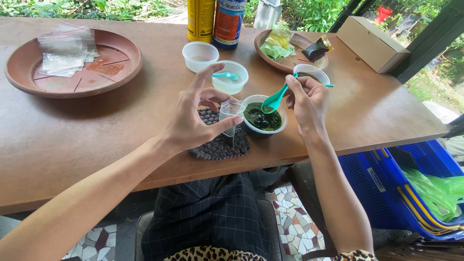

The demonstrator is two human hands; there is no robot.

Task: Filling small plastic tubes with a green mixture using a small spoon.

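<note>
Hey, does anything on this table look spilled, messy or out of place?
Only a reddish wet-looking patch inside the left clay dish, beside the clear bags; it could be a spill or stain. The cup of green paste and the spoon look tidy.

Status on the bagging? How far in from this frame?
Done: two filled packets lie on the right-hand clay dish. In hand: the left hand pinches a small clear bag open while the right hand holds a teal spoon over the tub of dark green paste. Left: the tub looks fairly full, and a stack of empty bags waits on the left dish.
</note>
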